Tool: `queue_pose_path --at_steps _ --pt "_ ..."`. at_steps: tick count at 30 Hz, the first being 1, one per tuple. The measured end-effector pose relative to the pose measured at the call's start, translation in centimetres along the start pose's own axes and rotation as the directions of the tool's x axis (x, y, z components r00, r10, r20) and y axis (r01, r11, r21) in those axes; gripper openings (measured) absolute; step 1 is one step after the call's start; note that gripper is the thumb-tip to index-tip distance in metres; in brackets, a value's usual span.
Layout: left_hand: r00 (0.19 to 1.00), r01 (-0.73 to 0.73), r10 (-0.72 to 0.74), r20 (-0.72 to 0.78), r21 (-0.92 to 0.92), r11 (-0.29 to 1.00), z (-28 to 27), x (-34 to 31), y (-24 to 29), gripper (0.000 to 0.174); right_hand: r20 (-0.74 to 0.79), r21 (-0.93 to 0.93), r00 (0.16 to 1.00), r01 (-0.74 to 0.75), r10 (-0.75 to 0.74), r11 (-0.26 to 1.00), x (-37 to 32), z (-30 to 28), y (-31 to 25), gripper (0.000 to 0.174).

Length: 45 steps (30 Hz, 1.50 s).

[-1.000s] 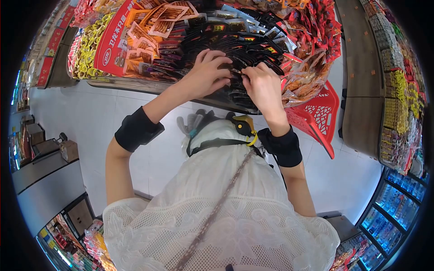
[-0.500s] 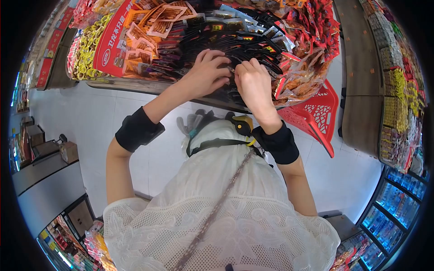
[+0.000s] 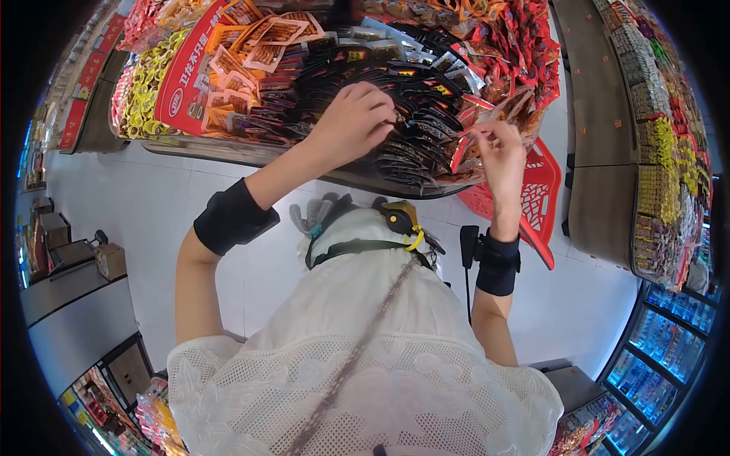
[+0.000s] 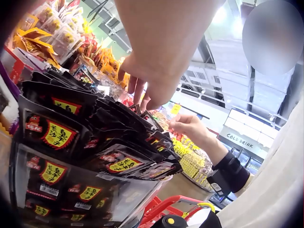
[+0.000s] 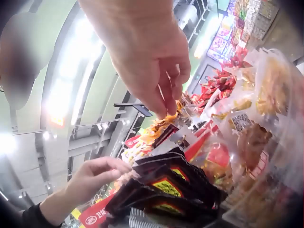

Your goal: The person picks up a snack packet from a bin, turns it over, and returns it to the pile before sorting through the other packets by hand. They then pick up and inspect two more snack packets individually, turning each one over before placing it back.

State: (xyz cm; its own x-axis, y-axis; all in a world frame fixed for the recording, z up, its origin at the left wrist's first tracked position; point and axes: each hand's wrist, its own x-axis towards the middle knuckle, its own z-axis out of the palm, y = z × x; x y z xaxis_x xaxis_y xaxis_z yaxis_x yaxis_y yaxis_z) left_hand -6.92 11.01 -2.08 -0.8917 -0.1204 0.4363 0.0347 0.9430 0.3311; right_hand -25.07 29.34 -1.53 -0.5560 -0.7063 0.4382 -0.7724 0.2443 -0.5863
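Observation:
Black packets (image 3: 426,114) with yellow-and-red labels stand packed in rows in a display bin; in the left wrist view, similar packets (image 4: 59,133) show behind its clear front wall. My left hand (image 3: 351,125) is at the left part of these rows, its thumb and fingers pinching a packet edge in the right wrist view (image 5: 90,183). To the right, my right hand (image 3: 502,156) hovers by the red-edged divider (image 3: 460,152), fingers loosely bent. No packet shows in it in the right wrist view (image 5: 156,71).
Orange packets (image 3: 277,34) and a red sign (image 3: 186,83) lie left of the black rows. Red packets (image 3: 532,45) fill the right side. A red basket (image 3: 538,201) stands below the bin's right corner. Stocked shelves (image 3: 665,175) line the right.
My right hand has moved right, away from the black packets beside my left hand. My left hand has shifted slightly, its fingers closer together. The view has shifted a little.

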Motion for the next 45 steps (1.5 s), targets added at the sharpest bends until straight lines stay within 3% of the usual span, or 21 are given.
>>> queue_pose_path --at_steps 3,7,13,16,19,28,31,34,37,40,45 --pt "0.993 -0.097 0.094 -0.069 -0.033 0.995 1.3 1.4 0.6 0.009 0.099 0.051 0.995 0.005 -0.010 0.999 -1.2 1.1 0.2 0.011" --pt "0.986 -0.169 0.169 0.008 -0.037 0.985 3.0 1.6 1.0 0.010 0.083 0.137 0.996 0.020 -0.032 0.990 -1.6 2.4 -0.2 0.012" --pt "0.985 -0.161 0.159 0.064 0.033 0.986 3.4 2.0 1.6 0.013 0.085 -0.012 0.996 0.039 -0.038 0.999 -1.8 2.6 -1.3 0.012" --pt "0.988 -0.151 0.148 0.048 0.069 0.986 4.1 2.2 1.7 0.011 0.015 -0.069 0.984 0.176 -0.176 0.982 -1.8 3.1 -1.1 0.012" --pt "0.981 -0.193 0.193 0.013 0.081 0.978 4.5 2.2 1.6 0.008 0.021 -0.086 0.981 0.196 -0.195 0.977 -1.8 3.1 -0.8 0.013" --pt "0.985 -0.153 0.151 0.083 0.010 0.988 3.6 1.4 0.8 0.008 0.033 0.108 0.999 -0.033 0.029 0.994 -2.6 3.0 -0.1 0.007" --pt "0.990 -0.122 0.124 0.068 -0.034 0.992 3.5 1.5 0.9 0.008 -0.032 0.107 0.994 0.110 -0.108 0.988 -2.1 2.5 -0.8 0.009" --pt "0.986 -0.138 0.139 0.089 -0.013 0.990 2.4 1.9 1.3 0.010 -0.105 0.343 0.994 0.064 -0.030 0.937 -1.4 2.6 -1.1 0.009" --pt "0.993 -0.088 0.087 -0.075 -0.012 0.996 0.8 2.8 0.8 0.021 -0.077 0.444 0.989 -0.078 0.124 0.893 -0.3 1.8 -2.6 0.009" --pt "0.967 0.024 -0.048 -0.250 -0.099 0.995 -1.0 3.6 0.2 0.018 -0.059 0.562 0.979 -0.130 0.196 0.817 1.5 1.6 -3.1 0.011" --pt "0.935 0.231 -0.308 -0.176 -0.359 0.904 -2.7 4.1 -0.1 0.019 -0.015 0.807 0.966 -0.141 0.258 0.574 4.4 1.8 -4.9 0.006"
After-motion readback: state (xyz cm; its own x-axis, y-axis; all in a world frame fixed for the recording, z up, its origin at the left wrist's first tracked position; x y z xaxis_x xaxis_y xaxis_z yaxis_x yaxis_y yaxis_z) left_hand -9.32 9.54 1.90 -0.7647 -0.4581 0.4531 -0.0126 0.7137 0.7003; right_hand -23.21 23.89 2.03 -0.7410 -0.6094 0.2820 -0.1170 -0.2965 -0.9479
